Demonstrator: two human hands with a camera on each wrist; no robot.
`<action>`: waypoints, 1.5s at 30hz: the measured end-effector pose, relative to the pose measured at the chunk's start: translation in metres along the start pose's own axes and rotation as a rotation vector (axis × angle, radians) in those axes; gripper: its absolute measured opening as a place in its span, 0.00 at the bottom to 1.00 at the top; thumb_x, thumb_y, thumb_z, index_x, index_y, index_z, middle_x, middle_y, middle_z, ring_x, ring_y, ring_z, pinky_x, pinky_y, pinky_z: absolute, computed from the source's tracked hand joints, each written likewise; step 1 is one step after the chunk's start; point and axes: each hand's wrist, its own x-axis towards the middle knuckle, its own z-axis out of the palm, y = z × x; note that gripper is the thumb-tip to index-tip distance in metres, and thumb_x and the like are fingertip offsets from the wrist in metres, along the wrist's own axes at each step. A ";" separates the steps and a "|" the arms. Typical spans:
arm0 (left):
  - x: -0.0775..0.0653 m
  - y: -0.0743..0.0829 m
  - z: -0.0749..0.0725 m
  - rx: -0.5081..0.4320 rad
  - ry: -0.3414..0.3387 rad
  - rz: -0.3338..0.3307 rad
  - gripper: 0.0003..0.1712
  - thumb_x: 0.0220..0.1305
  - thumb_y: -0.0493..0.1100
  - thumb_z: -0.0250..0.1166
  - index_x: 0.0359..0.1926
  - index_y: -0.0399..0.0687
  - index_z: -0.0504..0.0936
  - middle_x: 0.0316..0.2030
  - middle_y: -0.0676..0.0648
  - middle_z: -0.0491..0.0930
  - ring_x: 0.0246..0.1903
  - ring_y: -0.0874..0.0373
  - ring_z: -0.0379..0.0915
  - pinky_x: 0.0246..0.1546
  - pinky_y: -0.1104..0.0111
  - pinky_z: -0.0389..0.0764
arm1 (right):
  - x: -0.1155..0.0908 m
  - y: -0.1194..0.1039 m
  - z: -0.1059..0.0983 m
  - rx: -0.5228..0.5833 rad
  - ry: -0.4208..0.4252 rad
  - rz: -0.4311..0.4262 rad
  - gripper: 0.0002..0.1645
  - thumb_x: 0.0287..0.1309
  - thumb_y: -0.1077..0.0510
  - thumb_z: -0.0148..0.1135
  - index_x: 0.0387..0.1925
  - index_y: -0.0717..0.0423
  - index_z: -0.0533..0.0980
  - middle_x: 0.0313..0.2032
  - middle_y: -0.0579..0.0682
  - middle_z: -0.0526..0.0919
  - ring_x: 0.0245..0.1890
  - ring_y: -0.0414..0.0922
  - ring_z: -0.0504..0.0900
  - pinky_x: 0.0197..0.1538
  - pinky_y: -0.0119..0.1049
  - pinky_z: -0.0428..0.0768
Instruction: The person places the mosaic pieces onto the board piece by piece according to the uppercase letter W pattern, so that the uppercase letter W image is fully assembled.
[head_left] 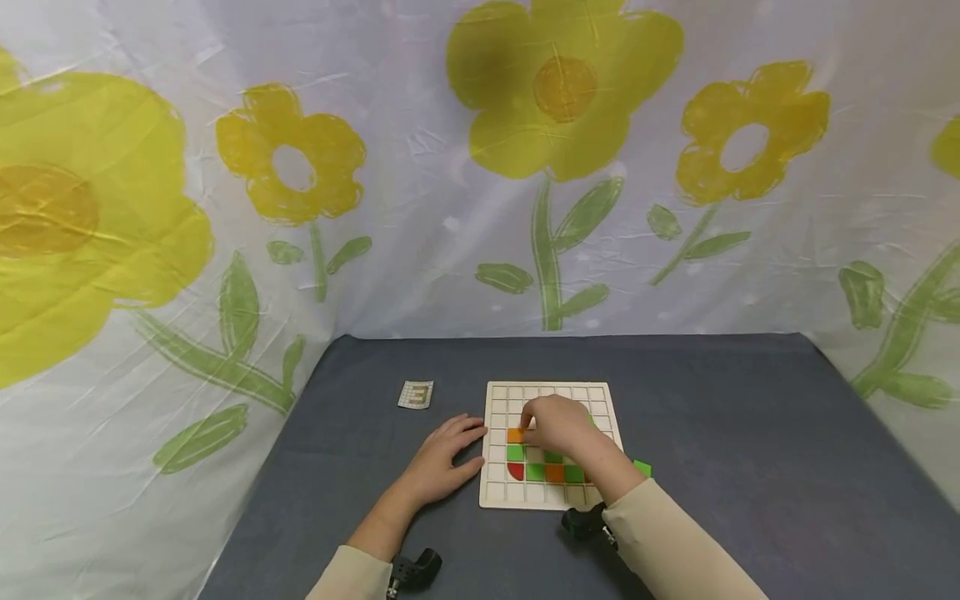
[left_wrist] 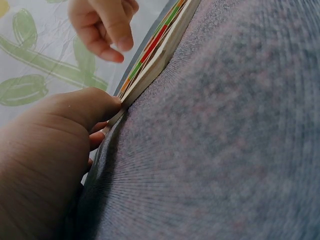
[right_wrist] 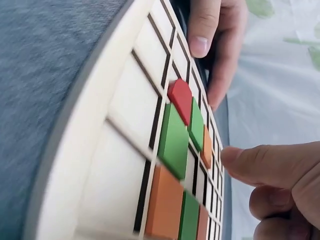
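Observation:
A light wooden grid board (head_left: 495, 496) lies on the dark cloth, holding several coloured tiles. Along its lower part sit a red rounded tile (head_left: 516, 472), a green tile (head_left: 536, 472) and an orange tile (head_left: 554, 473). Another orange tile (head_left: 515, 435) lies higher, right by the fingertips of my right hand (head_left: 561, 429). That hand hovers over the board with its rear fingers curled; I cannot tell whether thumb and index pinch anything. My left hand (head_left: 447, 458) rests on the cloth, fingers stretched out, fingertips at the board's left edge. In the right wrist view, its thumb (right_wrist: 201, 45) is near the board's rim.
A small card (head_left: 416, 395) with a brown pattern on a grid lies left of the board's top corner. Beyond the board's right edge, a green tile (head_left: 642, 468) shows past my right forearm. Behind the table hangs a pale curtain (head_left: 420, 275) with yellow flowers.

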 end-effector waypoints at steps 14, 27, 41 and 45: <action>0.000 0.002 -0.001 0.002 -0.023 -0.019 0.29 0.72 0.50 0.66 0.70 0.47 0.76 0.72 0.46 0.69 0.75 0.44 0.55 0.71 0.42 0.59 | -0.054 0.033 -0.010 0.095 0.098 -0.020 0.14 0.63 0.54 0.71 0.49 0.52 0.86 0.21 0.40 0.76 0.21 0.40 0.71 0.26 0.39 0.72; 0.000 0.001 -0.001 -0.006 -0.038 -0.024 0.30 0.72 0.50 0.66 0.71 0.47 0.76 0.72 0.46 0.69 0.75 0.44 0.55 0.71 0.42 0.59 | -0.104 0.078 -0.014 0.149 0.189 0.017 0.17 0.61 0.55 0.73 0.50 0.56 0.85 0.19 0.42 0.67 0.18 0.36 0.60 0.24 0.33 0.58; 0.000 0.000 0.000 -0.009 -0.027 -0.024 0.29 0.72 0.50 0.66 0.70 0.48 0.76 0.71 0.47 0.70 0.75 0.44 0.55 0.71 0.42 0.59 | -0.131 0.137 -0.013 0.167 0.113 0.184 0.26 0.56 0.54 0.76 0.54 0.60 0.82 0.22 0.45 0.71 0.20 0.42 0.68 0.25 0.37 0.64; 0.000 -0.001 0.000 -0.009 -0.029 -0.025 0.29 0.72 0.50 0.66 0.70 0.48 0.76 0.71 0.47 0.70 0.75 0.45 0.55 0.71 0.42 0.59 | -0.133 0.143 -0.011 0.147 0.086 0.207 0.28 0.52 0.48 0.80 0.50 0.58 0.82 0.23 0.44 0.73 0.22 0.42 0.69 0.26 0.39 0.66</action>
